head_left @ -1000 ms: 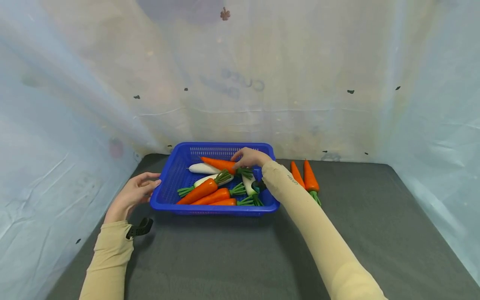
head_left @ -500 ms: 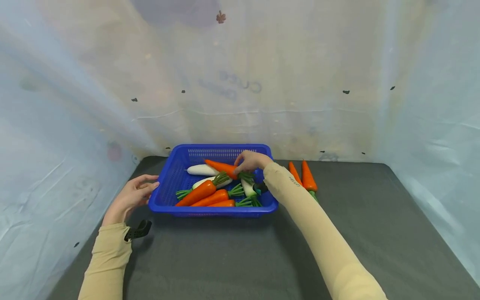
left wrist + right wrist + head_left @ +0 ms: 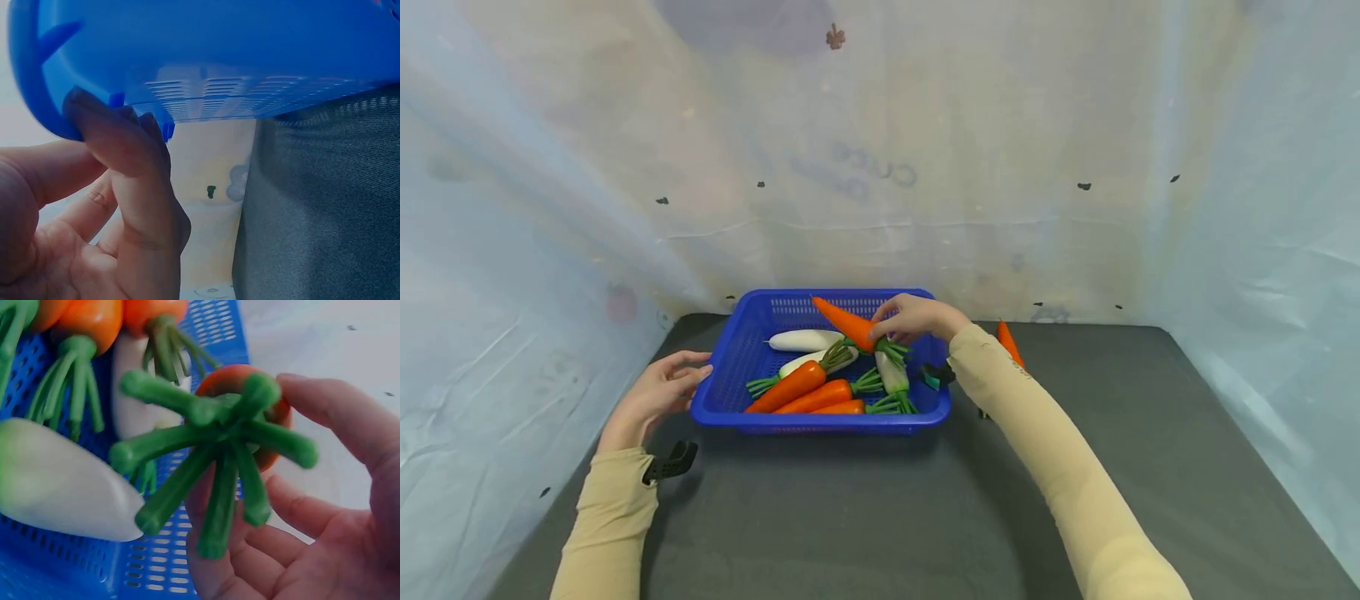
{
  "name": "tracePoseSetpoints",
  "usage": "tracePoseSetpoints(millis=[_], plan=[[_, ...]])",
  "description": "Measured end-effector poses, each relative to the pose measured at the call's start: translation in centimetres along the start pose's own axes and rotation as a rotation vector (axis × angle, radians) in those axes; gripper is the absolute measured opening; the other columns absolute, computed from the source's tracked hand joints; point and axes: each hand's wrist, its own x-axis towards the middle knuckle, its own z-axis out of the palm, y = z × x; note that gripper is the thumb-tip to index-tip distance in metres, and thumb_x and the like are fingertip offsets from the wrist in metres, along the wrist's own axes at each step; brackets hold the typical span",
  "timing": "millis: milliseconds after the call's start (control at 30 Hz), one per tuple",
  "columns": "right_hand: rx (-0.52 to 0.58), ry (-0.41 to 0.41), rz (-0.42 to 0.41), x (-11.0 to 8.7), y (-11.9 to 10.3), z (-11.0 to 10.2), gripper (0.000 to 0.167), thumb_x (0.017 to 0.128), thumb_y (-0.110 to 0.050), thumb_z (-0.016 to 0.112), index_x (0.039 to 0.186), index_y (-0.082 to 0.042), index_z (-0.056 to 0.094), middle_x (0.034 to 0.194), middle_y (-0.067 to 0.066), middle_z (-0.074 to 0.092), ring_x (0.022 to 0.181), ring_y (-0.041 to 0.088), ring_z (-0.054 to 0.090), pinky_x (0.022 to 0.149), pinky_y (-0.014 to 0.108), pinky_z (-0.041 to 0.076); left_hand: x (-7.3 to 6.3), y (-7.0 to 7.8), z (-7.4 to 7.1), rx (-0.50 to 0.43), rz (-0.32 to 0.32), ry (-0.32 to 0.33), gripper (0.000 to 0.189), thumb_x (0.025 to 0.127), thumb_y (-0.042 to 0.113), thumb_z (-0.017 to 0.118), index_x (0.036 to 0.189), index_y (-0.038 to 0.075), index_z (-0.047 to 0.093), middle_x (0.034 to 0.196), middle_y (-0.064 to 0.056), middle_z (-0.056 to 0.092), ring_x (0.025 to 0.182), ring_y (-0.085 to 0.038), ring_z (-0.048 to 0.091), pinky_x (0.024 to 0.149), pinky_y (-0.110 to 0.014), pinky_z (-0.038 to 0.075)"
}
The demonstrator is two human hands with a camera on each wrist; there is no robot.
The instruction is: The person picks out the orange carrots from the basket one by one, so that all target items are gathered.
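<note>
Nearest: two beige fabric sleeves [image 3: 606, 533] are reaching in over a desk [image 3: 820, 517] covered in dark grey cloth. A black strap [image 3: 672, 462] is sitting at the left wrist. The left hand [image 3: 658, 396] is gripping the left edge of a blue, rectangular, slotted plastic basket [image 3: 820, 422], fingers pinching the rim.

Inside, by the near wall, three tapered orange carrots with green stems [image 3: 815, 398] are lying aslant, stems pointing right. To their right, a white radish with green stems [image 3: 893, 373] is lying lengthwise, stems facing the near wall. Behind the carrots, two more white radishes [image 3: 805, 340] are lying; carrot greens are partly covering the closer one.

The right hand [image 3: 913, 319] is grasping a single orange carrot [image 3: 850, 323] near its stem end, fingers closing round the body. It's tilting over the far half of the basket, tip up and left, stems down. Can't tell if the stems are touching the right-hand radish.

Right of the basket, another orange carrot [image 3: 1011, 344] is lying on the desk, partly hiding behind the right sleeve. Farthest: whitish plastic sheeting [image 3: 880, 208] is hanging at the back.
</note>
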Motion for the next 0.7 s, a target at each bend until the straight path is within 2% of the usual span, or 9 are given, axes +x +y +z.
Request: tracePoseSetpoints(millis=[100, 167, 267, 400, 500, 600, 700], plan=[[0.076, 0.014, -0.011, -0.8, 0.2, -0.5, 0.041, 0.087, -0.030, 0.072, 0.122, -0.012, 0.061, 0.105, 0.009, 0.062, 0.072, 0.022, 0.055, 0.068, 0.036, 0.048, 0.0, -0.2, 0.0, 0.013, -0.007, -0.001, 0.066, 0.093, 0.042, 0.061, 0.141, 0.004, 0.039, 0.101, -0.004, 0.066, 0.081, -0.017, 0.062, 0.070, -0.032, 0.053], [0.137, 0.022, -0.019, -1.4, 0.5, -0.8, 0.041, 0.088, -0.031, 0.071, 0.123, -0.012, 0.060, 0.105, 0.010, 0.063, 0.069, 0.023, 0.050, 0.066, 0.036, 0.043, 0.1, -0.3, 0.1, 0.007, -0.007, -0.006, 0.066, 0.093, 0.042, 0.061, 0.142, 0.004, 0.039, 0.101, -0.004, 0.066, 0.081, -0.018, 0.062, 0.070, -0.032, 0.053], [0.192, 0.040, -0.023, -2.5, 0.9, -1.2, 0.043, 0.089, -0.032, 0.070, 0.124, -0.011, 0.058, 0.107, 0.012, 0.061, 0.071, 0.023, 0.049, 0.068, 0.035, 0.044, 0.0, -0.5, 0.1, 0.001, -0.009, -0.012, 0.067, 0.092, 0.042, 0.061, 0.142, 0.005, 0.038, 0.101, -0.003, 0.066, 0.081, -0.018, 0.062, 0.070, -0.032, 0.053], [0.216, 0.065, -0.023, -4.1, 1.4, -1.7, 0.044, 0.090, -0.033, 0.068, 0.126, -0.012, 0.056, 0.116, 0.009, 0.058, 0.083, 0.023, 0.054, 0.077, 0.035, 0.048, -0.3, -0.8, -0.1, -0.012, -0.012, -0.009, 0.066, 0.093, 0.042, 0.060, 0.142, 0.005, 0.038, 0.100, -0.001, 0.067, 0.081, -0.017, 0.062, 0.070, -0.031, 0.053], [0.240, 0.080, -0.041, -5.5, 2.1, -2.3, 0.045, 0.091, -0.034, 0.066, 0.128, -0.011, 0.054, 0.113, 0.009, 0.057, 0.079, 0.022, 0.051, 0.072, 0.033, 0.043, -0.5, -0.8, -0.1, -0.031, 0.000, -0.001, 0.064, 0.094, 0.040, 0.059, 0.142, 0.004, 0.038, 0.099, 0.000, 0.067, 0.080, -0.016, 0.063, 0.070, -0.031, 0.054], [0.267, 0.094, -0.065, -7.1, 3.1, -3.1, 0.049, 0.092, -0.035, 0.065, 0.131, -0.010, 0.049, 0.101, 0.009, 0.054, 0.069, 0.020, 0.042, 0.063, 0.031, 0.036, -0.5, -0.8, 0.1, -0.042, 0.017, -0.003, 0.064, 0.095, 0.039, 0.059, 0.142, 0.002, 0.037, 0.100, -0.001, 0.067, 0.080, -0.016, 0.063, 0.070, -0.032, 0.054], [0.289, 0.116, -0.074, -9.0, 4.5, -4.0, 0.054, 0.093, -0.035, 0.064, 0.135, -0.008, 0.043, 0.095, 0.008, 0.048, 0.066, 0.017, 0.040, 0.060, 0.030, 0.034, -0.4, -0.7, 0.3, -0.039, 0.022, -0.005, 0.064, 0.095, 0.038, 0.059, 0.142, 0.002, 0.037, 0.100, -0.003, 0.067, 0.079, -0.018, 0.062, 0.070, -0.033, 0.054]])
